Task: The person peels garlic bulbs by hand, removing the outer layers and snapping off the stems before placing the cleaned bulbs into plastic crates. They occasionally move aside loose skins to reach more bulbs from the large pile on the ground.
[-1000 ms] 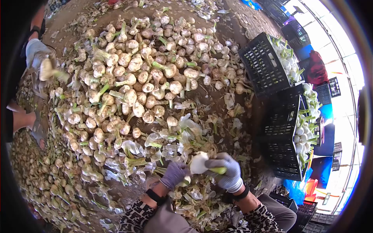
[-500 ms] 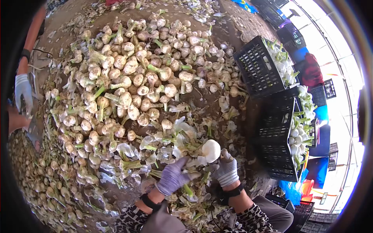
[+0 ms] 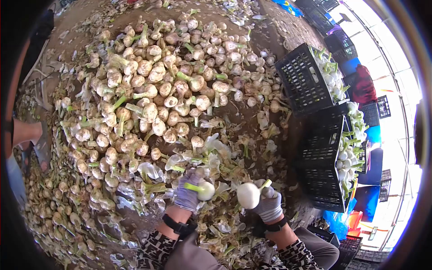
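Observation:
My left hand (image 3: 186, 193), in a striped glove, is closed round a small peeled white bulb (image 3: 206, 191) with a short green stem. To its right, my right hand (image 3: 269, 206), gloved too, grips a larger peeled white bulb (image 3: 248, 195), its cut green stem pointing up and right. The two bulbs are apart, above loose peelings (image 3: 220, 225) on the ground. Ahead of my hands lies a big heap of unpeeled bulbs (image 3: 157, 90) with soil on them and some stems.
Black crates (image 3: 319, 157) holding white bulbs stand at the right, with another crate (image 3: 301, 78) behind. At the left edge are another person's foot (image 3: 41, 146) and gloved hand (image 3: 17, 180). Farther right are blue sheets and a red sack (image 3: 363, 84).
A small white bulb now shows in my left hand. The large bulb has turned, showing its green stem, and sits slightly lower. The other person's gloved hand has moved down and left.

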The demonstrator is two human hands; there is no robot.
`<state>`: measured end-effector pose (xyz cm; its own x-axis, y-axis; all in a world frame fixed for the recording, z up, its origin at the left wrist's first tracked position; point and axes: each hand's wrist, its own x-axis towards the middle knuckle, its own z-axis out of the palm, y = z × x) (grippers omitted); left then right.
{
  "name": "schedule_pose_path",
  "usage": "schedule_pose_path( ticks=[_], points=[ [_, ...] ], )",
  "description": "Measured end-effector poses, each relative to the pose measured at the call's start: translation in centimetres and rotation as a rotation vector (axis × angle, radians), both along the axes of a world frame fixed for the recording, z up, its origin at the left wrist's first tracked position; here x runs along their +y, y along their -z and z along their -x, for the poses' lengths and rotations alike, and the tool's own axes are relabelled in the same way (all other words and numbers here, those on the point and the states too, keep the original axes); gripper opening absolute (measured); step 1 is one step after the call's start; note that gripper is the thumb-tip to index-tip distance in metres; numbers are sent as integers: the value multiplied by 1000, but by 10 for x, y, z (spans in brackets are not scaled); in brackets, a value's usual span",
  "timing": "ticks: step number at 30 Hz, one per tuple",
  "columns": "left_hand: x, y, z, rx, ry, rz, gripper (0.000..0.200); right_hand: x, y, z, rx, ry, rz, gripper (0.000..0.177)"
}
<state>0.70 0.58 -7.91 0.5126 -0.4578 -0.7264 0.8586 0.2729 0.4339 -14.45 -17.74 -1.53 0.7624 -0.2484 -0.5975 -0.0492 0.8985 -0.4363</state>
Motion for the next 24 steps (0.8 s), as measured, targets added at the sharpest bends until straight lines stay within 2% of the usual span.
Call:
schedule_pose_path(
  ticks=[1,2,3,4,5,6,7,8,9,10,11,12,14,15,16,17,18,19,20,21,23,24],
  points=[
    [-3,14,10,-2,1,-1,25,-2,8,4,-8,-122,323,44],
    [-10,27,20,-235,22,-105,28,10,-26,-15,116,-270,576,45],
    [-19,38,30,-471,52,-193,30,21,-48,-29,193,-390,588,52],
    [-20,25,26,-931,143,-360,33,31,-61,-41,243,-472,538,65],
    [-24,-8,13,-649,389,-385,31,38,-55,-44,167,-544,556,74],
    [-22,23,32,-1054,447,-446,31,44,-52,-49,130,-651,690,71],
    [-27,-1,27,-572,413,-277,36,44,-52,-52,99,-741,878,60],
    [-13,15,29,-1330,654,-334,38,43,-53,-54,85,-838,1060,50],
    [-7,-12,18,-1762,763,-359,40,44,-45,-50,27,-709,1055,43],
    [-8,54,39,-1583,672,-546,37,38,-51,-47,75,-712,978,39],
    [-7,75,38,-1708,656,-509,37,30,-59,-41,126,-742,935,39],
    [-12,58,34,-1530,710,-500,35,19,-66,-31,150,-670,910,39],
    [-13,46,37,-1490,711,-499,35,-9,-90,-5,205,-487,901,36],
    [-10,38,39,-1422,724,-525,35,-25,-115,9,229,-293,952,34],
    [-7,5,43,-1908,856,-970,37,-41,-128,24,329,-108,1204,31],
    [-13,9,46,-1922,853,-959,37,-58,-148,41,340,117,1235,28],
    [-17,16,54,-1884,952,-792,37,-80,-157,61,454,229,1626,26],
    [-19,27,64,-1830,1050,-629,37,-104,-162,85,341,470,1467,26],
    [-20,41,75,-1766,1141,-472,38,-135,-165,118,642,392,1861,28],
    [-19,58,86,-1694,1224,-318,38,-157,-177,131,594,641,1706,30],
    [-15,89,106,-1520,1369,-24,39,-229,-167,194,750,693,1833,36],
    [-10,104,114,-1419,1427,111,39,-261,-160,226,934,630,1990,36]
  ],
)
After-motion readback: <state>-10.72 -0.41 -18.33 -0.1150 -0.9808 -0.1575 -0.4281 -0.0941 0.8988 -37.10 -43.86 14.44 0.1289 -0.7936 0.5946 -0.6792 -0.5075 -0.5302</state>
